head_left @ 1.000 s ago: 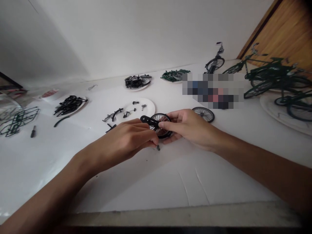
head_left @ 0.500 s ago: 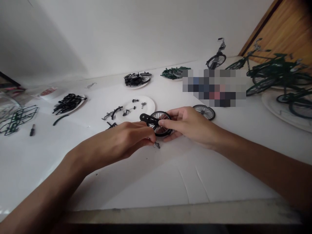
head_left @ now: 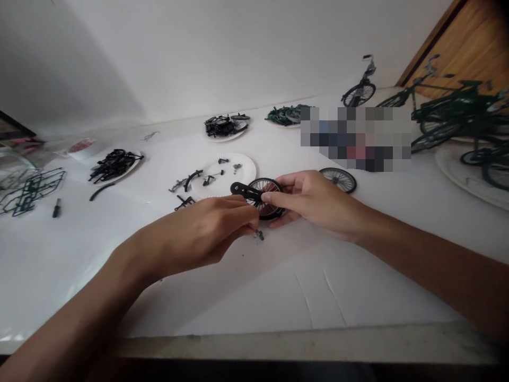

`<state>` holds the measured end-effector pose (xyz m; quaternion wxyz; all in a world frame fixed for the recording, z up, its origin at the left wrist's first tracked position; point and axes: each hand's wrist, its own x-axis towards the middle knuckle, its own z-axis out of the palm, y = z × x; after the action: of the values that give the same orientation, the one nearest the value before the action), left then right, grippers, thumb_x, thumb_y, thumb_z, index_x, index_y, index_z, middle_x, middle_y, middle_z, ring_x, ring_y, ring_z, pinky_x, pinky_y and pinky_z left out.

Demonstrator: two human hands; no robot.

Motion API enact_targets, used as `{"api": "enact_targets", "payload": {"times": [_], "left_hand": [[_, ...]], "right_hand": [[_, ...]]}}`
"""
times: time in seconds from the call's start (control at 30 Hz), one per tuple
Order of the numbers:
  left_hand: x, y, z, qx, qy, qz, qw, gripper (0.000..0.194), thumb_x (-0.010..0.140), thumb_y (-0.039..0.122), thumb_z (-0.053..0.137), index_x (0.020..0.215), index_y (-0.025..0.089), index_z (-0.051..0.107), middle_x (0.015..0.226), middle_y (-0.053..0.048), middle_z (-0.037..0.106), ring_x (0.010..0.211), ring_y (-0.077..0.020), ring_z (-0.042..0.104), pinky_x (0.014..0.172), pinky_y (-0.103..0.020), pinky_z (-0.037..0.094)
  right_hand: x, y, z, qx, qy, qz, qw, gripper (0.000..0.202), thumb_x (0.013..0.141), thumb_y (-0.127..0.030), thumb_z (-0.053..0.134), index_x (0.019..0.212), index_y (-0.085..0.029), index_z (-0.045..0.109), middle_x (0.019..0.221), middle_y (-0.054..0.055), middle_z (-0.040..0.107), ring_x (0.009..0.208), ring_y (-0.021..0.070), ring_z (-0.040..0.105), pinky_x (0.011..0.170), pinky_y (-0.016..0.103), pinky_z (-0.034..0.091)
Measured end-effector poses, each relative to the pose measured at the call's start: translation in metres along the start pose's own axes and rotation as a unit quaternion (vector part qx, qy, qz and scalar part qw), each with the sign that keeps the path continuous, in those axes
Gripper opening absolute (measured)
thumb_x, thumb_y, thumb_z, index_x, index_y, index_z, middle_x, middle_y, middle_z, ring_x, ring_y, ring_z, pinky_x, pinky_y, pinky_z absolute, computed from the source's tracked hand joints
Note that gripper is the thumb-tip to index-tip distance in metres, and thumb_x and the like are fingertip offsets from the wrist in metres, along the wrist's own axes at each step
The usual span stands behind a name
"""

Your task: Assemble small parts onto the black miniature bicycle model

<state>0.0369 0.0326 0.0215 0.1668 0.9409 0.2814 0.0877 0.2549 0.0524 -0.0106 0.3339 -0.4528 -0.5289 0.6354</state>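
Between the thumb and fingers of my right hand [head_left: 314,199] is a miniature bicycle wheel [head_left: 274,184] with a black tyre and thin spokes. Over its near face lies a black chain guard [head_left: 240,189], pressed by my right thumb. My left hand [head_left: 222,220] is closed in a pinch just left of the wheel, its fingertips partly hidden. A small grey part [head_left: 260,234] pokes out below them, too small to name. Another spoked wheel [head_left: 339,180] lies on the table behind my right wrist.
A paper plate [head_left: 248,165] with small black and grey parts lies ahead. Plates of black parts [head_left: 115,164] and green parts [head_left: 282,115] stand farther off. Assembled toy bicycles [head_left: 457,106] stand at right. A small screwdriver [head_left: 56,208] and green frames [head_left: 32,191] lie at left.
The whole view has shifted slightly, so things appear a little farther right and higher. Both hands keep nearly the same grip on the wheel and the small part.
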Motion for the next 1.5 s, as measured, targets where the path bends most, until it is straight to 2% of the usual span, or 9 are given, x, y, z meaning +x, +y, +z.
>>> {"api": "enact_targets", "payload": {"times": [0.57,0.77,1.0,1.2,1.37,1.5], "left_hand": [[0.0,0.001,0.002,0.014,0.017,0.003,1.0,0.019,0.096,0.011,0.05,0.104,0.019,0.065,0.094,-0.008,0.07,0.082,-0.0191,0.068,0.07,-0.029,0.053],[0.002,0.003,0.003,0.02,0.019,0.011,1.0,0.019,0.095,0.008,0.048,0.099,0.016,0.064,0.091,-0.008,0.068,0.079,-0.0189,0.066,0.068,-0.03,0.051],[0.002,0.0,0.008,0.011,0.024,-0.009,1.0,0.021,0.09,0.001,0.053,0.1,0.017,0.063,0.093,-0.005,0.066,0.079,-0.0167,0.061,0.068,-0.029,0.047],[0.004,0.002,0.012,-0.003,0.064,-0.019,0.998,0.022,0.09,0.0,0.054,0.101,0.018,0.063,0.094,-0.003,0.067,0.081,-0.0147,0.061,0.069,-0.027,0.045],[0.008,0.004,0.015,-0.029,0.104,-0.035,0.994,0.013,0.094,0.009,0.058,0.096,0.019,0.066,0.092,-0.001,0.07,0.077,-0.0124,0.064,0.067,-0.024,0.046],[0.009,0.005,0.021,-0.047,0.136,-0.066,0.987,0.013,0.094,0.014,0.062,0.102,0.022,0.068,0.095,0.0,0.073,0.075,-0.0119,0.064,0.064,-0.023,0.046]], "right_hand": [[0.0,0.001,0.0,-0.002,0.003,-0.004,1.0,0.008,0.085,-0.019,0.071,0.088,-0.021,0.078,0.086,0.006,0.078,0.084,0.0212,0.075,0.07,0.032,0.069],[0.0,-0.003,0.002,-0.004,0.002,0.003,1.0,0.009,0.087,-0.016,0.068,0.085,-0.02,0.076,0.083,0.005,0.077,0.079,0.0193,0.076,0.069,0.03,0.069],[0.0,-0.001,0.002,-0.004,-0.008,-0.001,1.0,0.009,0.087,-0.017,0.067,0.083,-0.02,0.074,0.085,0.004,0.077,0.083,0.0203,0.076,0.074,0.032,0.069],[-0.001,0.001,0.0,-0.008,-0.011,-0.01,1.0,0.009,0.086,-0.021,0.07,0.079,-0.021,0.073,0.084,0.004,0.077,0.082,0.0202,0.076,0.074,0.031,0.068],[-0.001,0.002,0.0,-0.011,-0.018,-0.021,1.0,0.008,0.087,-0.022,0.07,0.081,-0.022,0.076,0.084,0.004,0.077,0.082,0.0204,0.075,0.074,0.031,0.069],[-0.001,0.002,-0.001,-0.011,-0.02,-0.023,0.999,0.008,0.086,-0.022,0.07,0.082,-0.022,0.077,0.082,0.004,0.076,0.078,0.0197,0.075,0.073,0.03,0.068]]}}
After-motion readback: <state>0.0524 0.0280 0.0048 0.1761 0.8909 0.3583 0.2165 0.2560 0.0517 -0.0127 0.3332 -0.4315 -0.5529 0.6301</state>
